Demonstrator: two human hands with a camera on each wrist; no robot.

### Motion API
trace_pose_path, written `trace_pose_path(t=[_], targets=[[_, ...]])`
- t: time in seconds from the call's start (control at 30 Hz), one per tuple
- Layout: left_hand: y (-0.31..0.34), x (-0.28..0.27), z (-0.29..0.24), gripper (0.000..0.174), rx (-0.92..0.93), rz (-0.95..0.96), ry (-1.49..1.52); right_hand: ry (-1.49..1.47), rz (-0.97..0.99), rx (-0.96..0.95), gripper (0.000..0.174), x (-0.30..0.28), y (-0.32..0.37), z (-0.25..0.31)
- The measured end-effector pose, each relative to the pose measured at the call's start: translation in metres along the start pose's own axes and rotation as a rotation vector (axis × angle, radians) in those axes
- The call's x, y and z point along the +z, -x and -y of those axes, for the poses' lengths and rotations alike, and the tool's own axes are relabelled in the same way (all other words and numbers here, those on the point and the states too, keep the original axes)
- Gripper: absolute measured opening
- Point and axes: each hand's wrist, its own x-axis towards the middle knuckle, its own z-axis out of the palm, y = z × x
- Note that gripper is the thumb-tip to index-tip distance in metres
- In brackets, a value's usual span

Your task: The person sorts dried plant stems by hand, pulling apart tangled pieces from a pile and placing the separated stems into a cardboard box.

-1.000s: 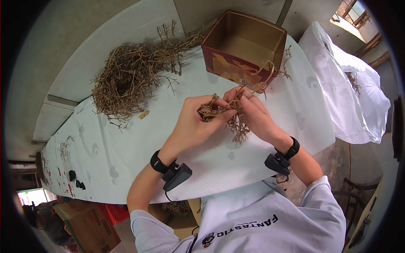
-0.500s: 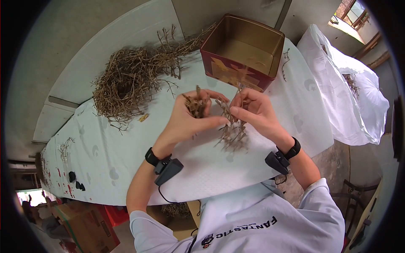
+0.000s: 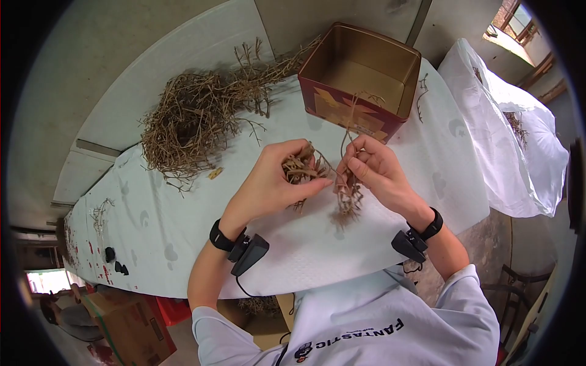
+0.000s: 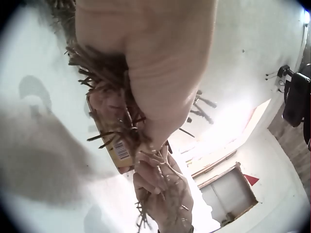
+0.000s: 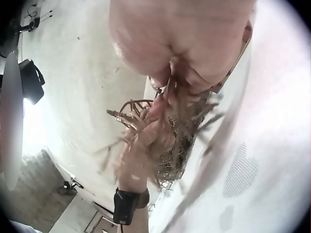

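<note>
In the head view my left hand (image 3: 268,180) holds a bundle of short, dry brown twigs (image 3: 298,168) in the curl of its palm, its thumb and forefinger reaching toward the right hand. My right hand (image 3: 381,177) pinches a dry branching sprig (image 3: 349,201) between thumb and fingers. One long thin stem rises above those fingers toward the tin, while the sprig's bushy end hangs below, blurred. Twig ends (image 4: 104,73) stick out beneath the left palm in the left wrist view. Seen from the right wrist, the sprig (image 5: 187,109) is partly hidden by the right hand.
A large tangled heap of dry twigs (image 3: 183,116) lies at the back left of the white-covered table (image 3: 183,238). Behind the hands stands a red and gold tin box (image 3: 332,107) without a lid. To the right hangs a white bag (image 3: 464,122) with twigs inside. Cardboard boxes (image 3: 131,329) stand below.
The hands were close together over the sprig, then drew slightly apart. The right hand has shifted its hold, and the sprig's long stem now points up. The left hand keeps its bundle.
</note>
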Motion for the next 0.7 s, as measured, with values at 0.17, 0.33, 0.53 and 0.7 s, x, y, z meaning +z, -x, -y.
trace_pose_path(t=[0.17,0.33,0.53,0.7], targets=[[0.001,-0.004,-0.022,0.022,-0.190,0.119,-0.170,0.012,0.027,0.195,0.013,-0.004,0.000,0.006],[0.000,0.004,0.017,0.018,0.085,-0.020,-0.320,0.298,0.044,0.092,0.019,0.002,0.002,0.004],[-0.001,0.015,0.025,0.016,-0.034,-0.070,-0.166,0.590,-0.016,-0.071,0.029,0.021,0.009,0.005],[0.011,0.028,0.013,0.017,0.119,-0.249,-0.634,0.815,-0.133,-0.085,0.025,0.030,0.015,0.009]])
